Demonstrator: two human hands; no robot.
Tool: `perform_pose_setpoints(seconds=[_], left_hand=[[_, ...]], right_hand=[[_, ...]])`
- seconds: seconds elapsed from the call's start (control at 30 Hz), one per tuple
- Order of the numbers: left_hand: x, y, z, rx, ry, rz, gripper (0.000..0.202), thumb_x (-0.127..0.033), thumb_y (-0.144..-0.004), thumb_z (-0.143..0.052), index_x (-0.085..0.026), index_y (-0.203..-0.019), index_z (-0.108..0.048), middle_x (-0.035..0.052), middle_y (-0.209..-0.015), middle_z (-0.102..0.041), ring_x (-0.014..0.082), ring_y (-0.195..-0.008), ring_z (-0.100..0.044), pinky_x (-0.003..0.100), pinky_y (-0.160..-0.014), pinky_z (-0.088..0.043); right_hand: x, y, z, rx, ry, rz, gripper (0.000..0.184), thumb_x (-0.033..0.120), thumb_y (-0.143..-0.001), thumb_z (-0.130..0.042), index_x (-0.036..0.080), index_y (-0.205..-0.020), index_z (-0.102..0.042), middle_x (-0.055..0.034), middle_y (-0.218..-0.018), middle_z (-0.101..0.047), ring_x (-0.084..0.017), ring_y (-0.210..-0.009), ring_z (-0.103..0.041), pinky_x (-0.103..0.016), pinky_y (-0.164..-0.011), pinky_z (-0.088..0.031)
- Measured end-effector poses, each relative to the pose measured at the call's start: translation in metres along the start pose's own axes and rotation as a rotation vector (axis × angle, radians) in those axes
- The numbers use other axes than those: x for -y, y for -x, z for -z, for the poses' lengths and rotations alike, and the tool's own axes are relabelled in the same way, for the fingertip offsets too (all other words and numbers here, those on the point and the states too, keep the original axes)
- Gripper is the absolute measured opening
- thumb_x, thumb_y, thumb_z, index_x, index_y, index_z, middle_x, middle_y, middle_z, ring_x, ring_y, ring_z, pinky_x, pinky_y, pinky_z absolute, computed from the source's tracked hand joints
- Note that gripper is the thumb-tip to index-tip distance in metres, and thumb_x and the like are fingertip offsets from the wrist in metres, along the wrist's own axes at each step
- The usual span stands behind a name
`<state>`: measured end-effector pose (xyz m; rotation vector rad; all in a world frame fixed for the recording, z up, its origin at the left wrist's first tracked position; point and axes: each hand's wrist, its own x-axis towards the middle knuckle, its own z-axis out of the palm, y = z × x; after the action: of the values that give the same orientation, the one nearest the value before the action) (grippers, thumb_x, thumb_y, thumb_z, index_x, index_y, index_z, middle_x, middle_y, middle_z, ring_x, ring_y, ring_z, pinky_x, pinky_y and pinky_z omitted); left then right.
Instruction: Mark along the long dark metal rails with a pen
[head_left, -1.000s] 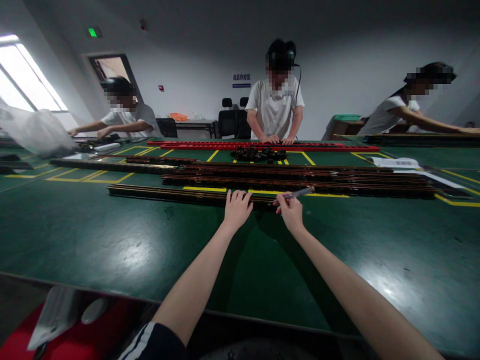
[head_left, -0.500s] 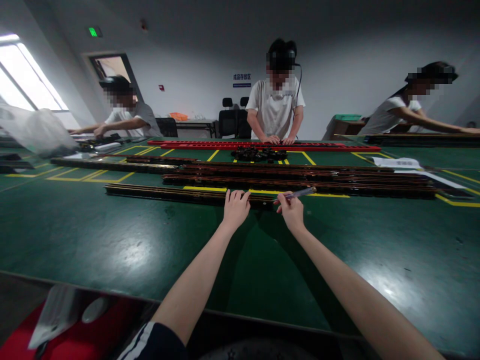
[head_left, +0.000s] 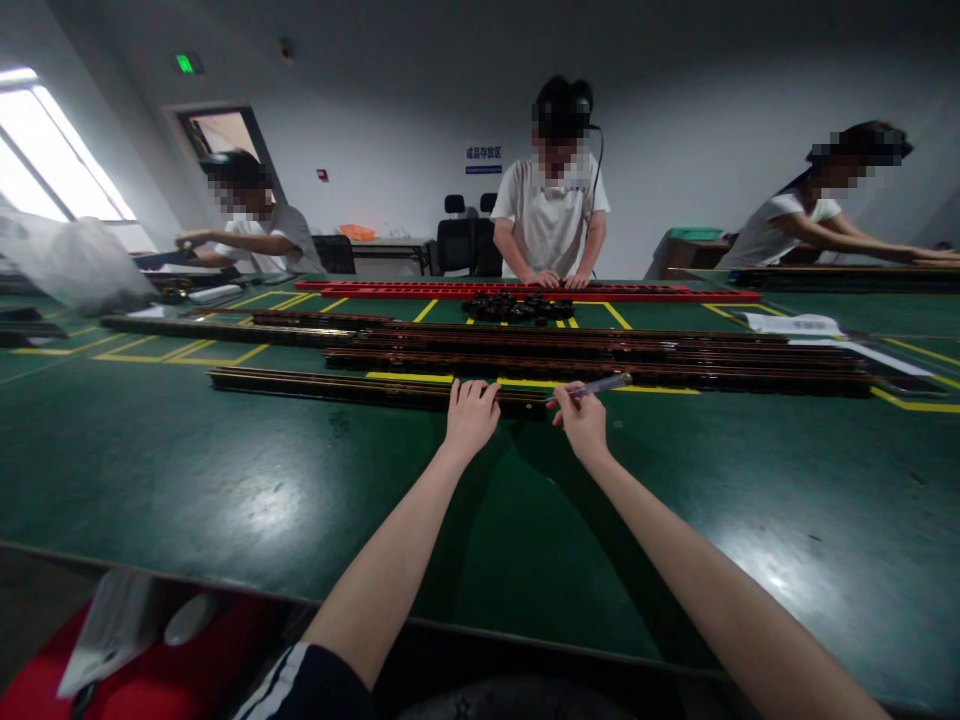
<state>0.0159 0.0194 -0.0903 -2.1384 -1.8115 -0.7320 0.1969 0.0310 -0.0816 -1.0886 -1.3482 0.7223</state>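
A long dark rail (head_left: 337, 387) with a gold edge lies across the green table (head_left: 187, 480) in front of me. My left hand (head_left: 471, 418) rests on the rail near its right end, fingers stretched flat over it. My right hand (head_left: 583, 422) sits just right of that end, fingers pinched round a thin pen-like tool (head_left: 596, 387) whose tip points left at the rail's end.
More dark rails (head_left: 600, 348) lie stacked behind. A red strip (head_left: 525, 292) and a heap of small black parts (head_left: 517, 309) lie before a person (head_left: 553, 200) opposite. Two other people work at the far left and far right. Yellow floor-style lines mark the table.
My hands have barely moved. The person at the far left has raised both arms off the table.
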Motion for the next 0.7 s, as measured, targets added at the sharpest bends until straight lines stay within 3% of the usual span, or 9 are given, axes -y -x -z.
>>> perform_pose_setpoints(seconds=[0.7], left_hand=[[-0.001, -0.0004, 0.0036, 0.041, 0.026, 0.01, 0.034, -0.022, -0.094, -0.042, -0.021, -0.124, -0.059, 0.0075, -0.12, -0.064, 0.0235, -0.121, -0.053, 0.05, -0.117, -0.026]], right_hand=[[-0.0041, 0.0002, 0.0014, -0.064, 0.021, 0.026, 0.051, 0.07, -0.075, -0.054, 0.019, -0.075, -0.055, -0.0045, -0.063, -0.065, -0.013, -0.044, -0.053, -0.026, -0.044, -0.042]])
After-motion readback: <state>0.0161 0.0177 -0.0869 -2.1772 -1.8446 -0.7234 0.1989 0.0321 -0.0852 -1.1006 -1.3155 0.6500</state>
